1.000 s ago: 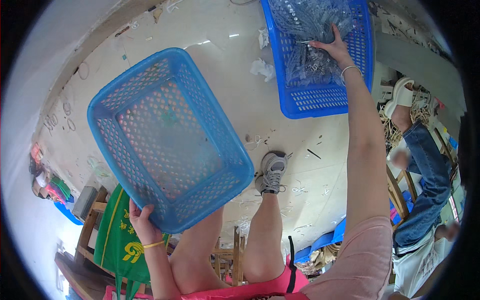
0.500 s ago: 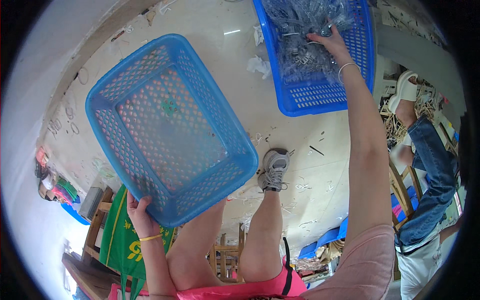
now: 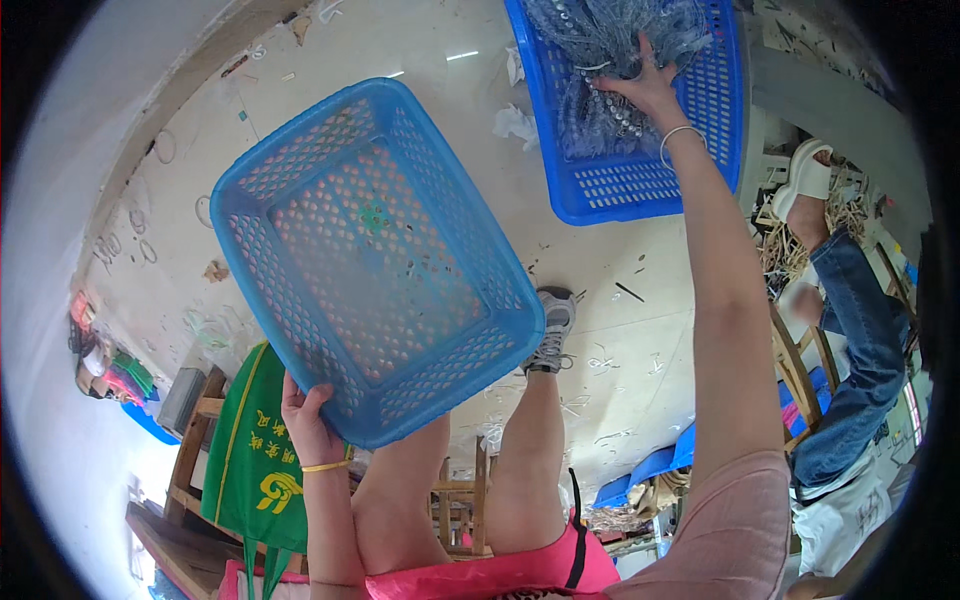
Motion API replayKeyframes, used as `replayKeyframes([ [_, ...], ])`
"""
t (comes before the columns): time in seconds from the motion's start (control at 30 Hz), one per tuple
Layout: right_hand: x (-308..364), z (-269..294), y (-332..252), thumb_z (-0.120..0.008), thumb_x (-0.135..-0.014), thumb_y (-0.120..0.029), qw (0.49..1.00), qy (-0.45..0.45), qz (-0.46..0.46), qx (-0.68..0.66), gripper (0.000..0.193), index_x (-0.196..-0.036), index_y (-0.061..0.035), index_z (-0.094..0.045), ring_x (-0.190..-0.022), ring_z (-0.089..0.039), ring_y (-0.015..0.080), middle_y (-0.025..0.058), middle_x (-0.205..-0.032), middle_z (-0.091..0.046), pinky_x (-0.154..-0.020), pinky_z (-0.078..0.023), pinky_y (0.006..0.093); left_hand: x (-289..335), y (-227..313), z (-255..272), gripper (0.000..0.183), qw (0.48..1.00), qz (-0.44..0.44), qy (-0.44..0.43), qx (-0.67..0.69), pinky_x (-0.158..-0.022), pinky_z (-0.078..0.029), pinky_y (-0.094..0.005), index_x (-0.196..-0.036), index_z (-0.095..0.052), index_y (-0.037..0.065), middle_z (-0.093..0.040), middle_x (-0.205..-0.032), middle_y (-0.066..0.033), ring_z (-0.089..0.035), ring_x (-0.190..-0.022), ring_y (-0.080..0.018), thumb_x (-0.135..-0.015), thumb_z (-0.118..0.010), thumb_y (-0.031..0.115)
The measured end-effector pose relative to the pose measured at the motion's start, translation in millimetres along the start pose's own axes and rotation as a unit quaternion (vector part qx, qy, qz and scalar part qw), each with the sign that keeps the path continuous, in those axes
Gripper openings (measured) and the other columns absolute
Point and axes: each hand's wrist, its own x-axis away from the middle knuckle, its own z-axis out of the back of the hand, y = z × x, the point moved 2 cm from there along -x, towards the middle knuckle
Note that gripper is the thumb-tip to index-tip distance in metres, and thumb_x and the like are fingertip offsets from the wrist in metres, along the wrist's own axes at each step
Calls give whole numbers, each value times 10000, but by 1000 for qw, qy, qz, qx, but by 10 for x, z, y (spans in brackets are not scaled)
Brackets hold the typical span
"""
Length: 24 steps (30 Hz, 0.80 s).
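My left hand grips the near-left rim of a light blue plastic basket, thumb on the inside and fingers behind. The basket is tilted up toward me; its perforated bottom shows only small green and dark scraps. Up at the right, my right hand reaches into a darker blue basket. Its thumb and fingers are spread over a pile of clear, greyish plastic strips with small shiny round pieces. Some fingertips sink into the pile.
A green cloth bag hangs beside a wooden chair at left. White paper scraps and loose bits litter the floor. At right, another person in jeans sits near a wooden stool. My grey shoe stands below the baskets.
The light blue basket has shifted right with my left hand. My right hand has moved slightly left, and the plastic strips under it lie differently, fanned toward the far side.
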Motion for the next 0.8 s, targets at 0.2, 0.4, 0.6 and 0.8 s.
replayKeyframes([
  [0.2, 117, -22, -11, -744, -398, -595, 996, 26, -65, 59, 1196, -1352, -299, -86, -1183, -244, 475, 309, -1329, -5, -949, -312, 434, 42, -64, 45, 493, 1000, -5, -7, 14, -770, -440, -263, -1114, -482, -7, -555, -972, -58, -534, -830, -158, -626, -500, -75],
  [0.4, -16, 178, 350, -756, -463, -506, 995, -36, 13, -90, 934, -1276, -291, -349, -1211, -205, 410, 294, -1261, -231, -979, -282, 399, 126, -66, 31, 478, 1000, -9, 12, 24, -774, -441, -266, -1106, -479, -11, -549, -986, -64, -532, -836, -162, -633, -496, -72],
  [0.6, 191, -5, 261, -739, -458, -543, 994, -69, -32, -77, 977, -1295, -261, -321, -1218, -157, 397, 304, -1285, -218, -1011, -199, 416, 163, -188, 113, 480, 999, -12, 19, 23, -779, -442, -272, -1106, -471, -9, -550, -975, -68, -535, -831, -172, -630, -499, -66],
  [0.8, 226, -59, 52, -775, -409, -509, 999, -20, -31, -36, 1146, -1347, -259, -166, -1231, -164, 431, 312, -1314, -57, -977, -287, 398, 108, -133, 73, 472, 1000, -2, -6, 22, -808, -432, -295, -1100, -480, 2, -543, -1006, -69, -529, -879, -192, -631, -502, -46],
])
